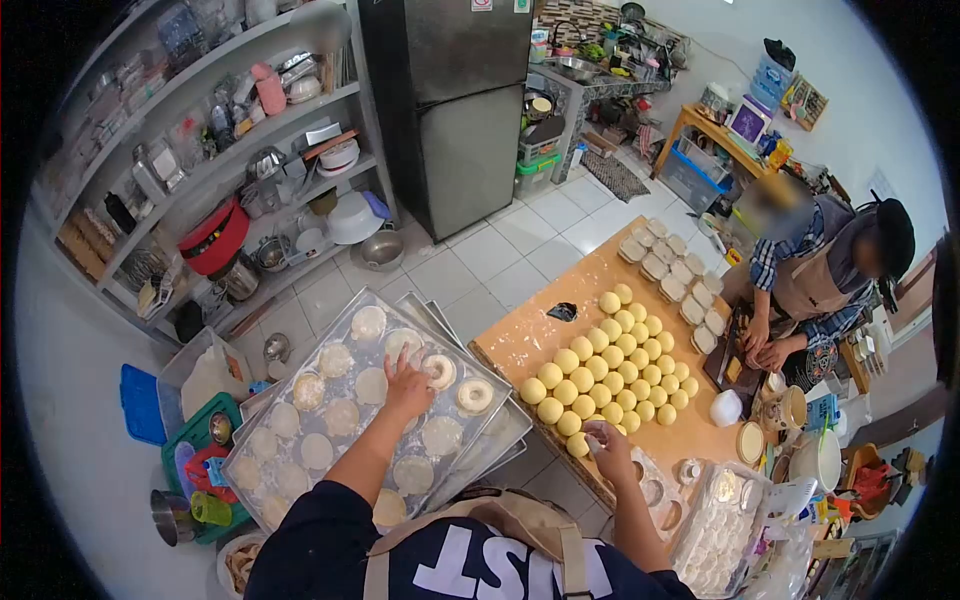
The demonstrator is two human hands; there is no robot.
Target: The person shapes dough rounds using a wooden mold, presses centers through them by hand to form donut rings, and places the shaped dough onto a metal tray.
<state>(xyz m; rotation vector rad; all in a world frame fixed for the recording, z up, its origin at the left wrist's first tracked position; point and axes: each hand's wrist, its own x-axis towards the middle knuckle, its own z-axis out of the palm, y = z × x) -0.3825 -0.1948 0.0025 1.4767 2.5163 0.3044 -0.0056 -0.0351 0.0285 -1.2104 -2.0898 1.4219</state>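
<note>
My left hand point(408, 382) reaches over a large metal tray point(240, 470) with its fingers spread. Its fingertips are at a flat dough round point(402, 343), and whether they press on it I cannot tell. Just right of the hand sits a ring-shaped piece of dough point(438, 373); another dough ring point(475, 396) lies near the tray's right edge. Several more flat rounds cover the tray. At the table's front edge my right hand point(612, 455) is closed on a small whitish object point(596, 438) of unclear kind, beside rows of yellow dough balls point(610, 365).
More trays point(505, 440) are stacked beneath. On the wooden table point(510, 345) stand lidded tubs point(670, 265) and a plastic box of white pieces point(715, 540). Across it a co-worker point(825, 260) handles something on a dark board. Shelves point(230, 150) and a fridge point(450, 120) stand behind.
</note>
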